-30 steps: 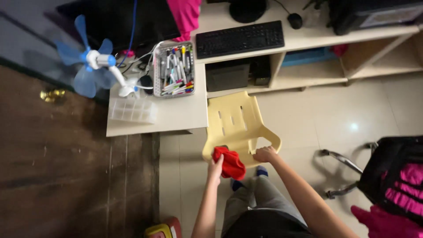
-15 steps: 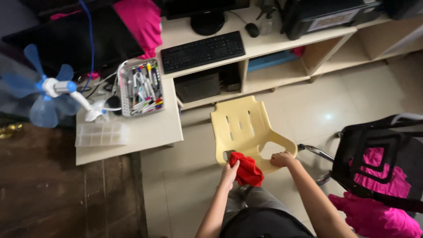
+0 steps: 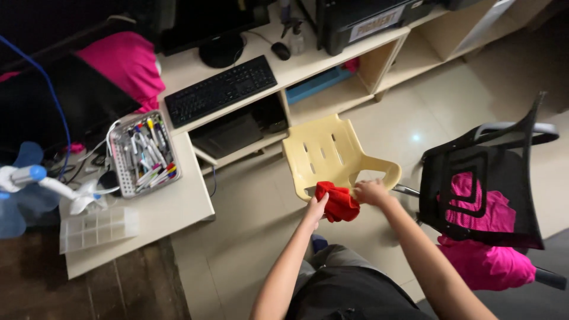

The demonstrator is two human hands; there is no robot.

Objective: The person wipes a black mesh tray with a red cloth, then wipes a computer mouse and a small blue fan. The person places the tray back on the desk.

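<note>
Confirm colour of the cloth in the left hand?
Red, plain. The cloth is bunched in the left hand against the pale yellow chair; head view.

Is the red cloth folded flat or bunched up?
Bunched up: the red cloth sits crumpled between both hands on the yellow chair's back edge.

Soft red cloth (image 3: 338,201) — smooth yellow plastic chair (image 3: 323,153) — glossy tile floor (image 3: 249,237).

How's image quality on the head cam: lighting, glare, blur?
Head view: dim overall, dark at the left edge and top left; small glare spot on the floor tiles; fan soft and blurred; red cloth, both hands and yellow chair reasonably sharp; wide-angle bend at the shelves.
</note>
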